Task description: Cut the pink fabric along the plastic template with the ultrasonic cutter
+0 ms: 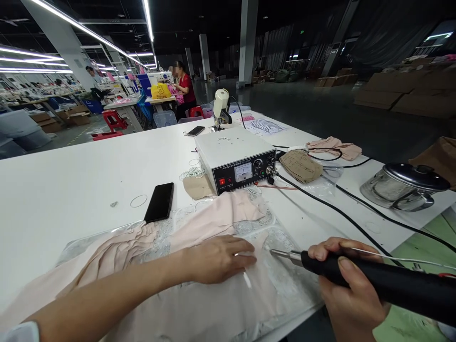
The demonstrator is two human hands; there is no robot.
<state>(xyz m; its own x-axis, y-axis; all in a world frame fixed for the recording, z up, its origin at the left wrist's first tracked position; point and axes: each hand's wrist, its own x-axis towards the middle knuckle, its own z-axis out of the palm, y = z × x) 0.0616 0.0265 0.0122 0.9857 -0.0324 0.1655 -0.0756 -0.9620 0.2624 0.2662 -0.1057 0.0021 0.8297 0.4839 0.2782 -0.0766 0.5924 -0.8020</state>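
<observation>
My left hand (223,259) lies palm down with its fingers stretched over pale pink fabric (199,308) and a clear plastic sheet (285,285). Wrapped around a black ultrasonic handpiece (356,273), my right hand (351,294) holds it with the metal tip pointing left. That tip sits just right of my left fingertips, at the fabric's edge; whether it touches cannot be made out. Another pink fabric piece (217,216) lies beyond my left hand, and a gathered bunch of fabric (121,251) lies to its left.
A control box (244,168) with a dial stands ahead, cables running right. Around it are a black phone (159,202), brown paper patterns (301,166), a lidded glass jug (402,190) and a cream cutting machine (221,107). A person in red (185,88) sits at a sewing machine behind.
</observation>
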